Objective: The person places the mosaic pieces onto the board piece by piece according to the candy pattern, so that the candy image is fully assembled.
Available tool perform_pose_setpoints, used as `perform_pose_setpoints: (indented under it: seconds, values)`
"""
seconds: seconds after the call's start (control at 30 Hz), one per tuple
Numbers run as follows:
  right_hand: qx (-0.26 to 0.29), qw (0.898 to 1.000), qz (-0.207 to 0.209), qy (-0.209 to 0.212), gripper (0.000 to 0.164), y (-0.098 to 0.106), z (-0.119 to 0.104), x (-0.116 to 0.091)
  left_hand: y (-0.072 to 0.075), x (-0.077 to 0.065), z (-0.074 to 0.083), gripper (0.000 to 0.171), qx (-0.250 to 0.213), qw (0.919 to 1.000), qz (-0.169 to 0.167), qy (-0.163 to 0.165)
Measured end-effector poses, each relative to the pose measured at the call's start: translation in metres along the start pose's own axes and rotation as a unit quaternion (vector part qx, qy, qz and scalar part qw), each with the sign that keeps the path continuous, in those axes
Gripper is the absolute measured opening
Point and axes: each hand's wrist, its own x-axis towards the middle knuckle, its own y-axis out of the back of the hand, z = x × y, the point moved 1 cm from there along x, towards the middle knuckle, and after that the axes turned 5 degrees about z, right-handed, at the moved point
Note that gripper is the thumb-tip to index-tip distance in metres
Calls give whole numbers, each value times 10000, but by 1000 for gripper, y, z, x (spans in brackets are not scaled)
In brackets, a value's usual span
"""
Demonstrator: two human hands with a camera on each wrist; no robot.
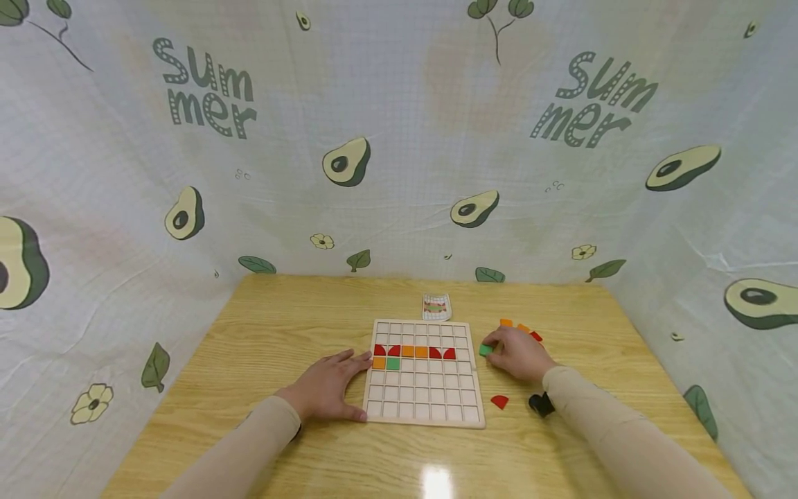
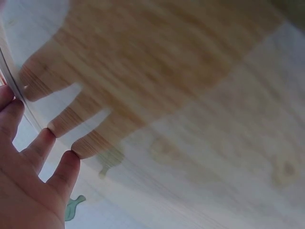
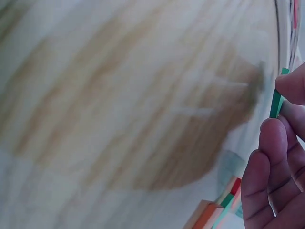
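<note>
A wooden grid board (image 1: 424, 398) lies on the table, with red quarter-circle, orange square and green square tiles in two of its rows. My left hand (image 1: 330, 388) rests at the board's left edge, fingers spread; the left wrist view shows its fingertips (image 2: 71, 153) touching the tabletop. My right hand (image 1: 519, 355), just right of the board, pinches a green square tile (image 1: 485, 351) between thumb and fingers. In the right wrist view that green tile (image 3: 276, 102) stands on edge, above the table.
Behind the board lies a small pattern card (image 1: 436, 307). Orange tiles (image 1: 506, 323) and a red tile (image 1: 536, 336) lie beyond my right hand. A red quarter-circle tile (image 1: 499, 401) sits right of the board. A printed cloth (image 1: 399, 256) hangs behind the table (image 1: 299, 305).
</note>
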Motion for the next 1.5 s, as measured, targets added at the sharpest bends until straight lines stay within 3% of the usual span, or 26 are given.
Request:
perform_pose_setpoints:
  seconds: [0.2,0.37,0.83,1.13,1.33,1.5]
  values:
    - [35,10000,-7,-51,18,5,-10,5,-1,0,0,104,8,10000,-32,41]
    - [32,9998,45,199,18,4,-23,9,0,0,0,104,-22,10000,-56,55]
    - [124,9985,-191,492,22,-10,-60,27,-2,0,0,104,-56,10000,11,1]
    - [-166,9897,-354,1377,20,-43,-102,42,-1,0,-1,103,-17,10000,9,-19]
    - [-290,9866,-507,1526,21,-66,-117,45,-1,0,-1,103,-24,10000,-20,-36]
    - [-430,9851,-452,1602,22,-73,-123,44,-1,0,-1,102,-18,10000,-23,-21]
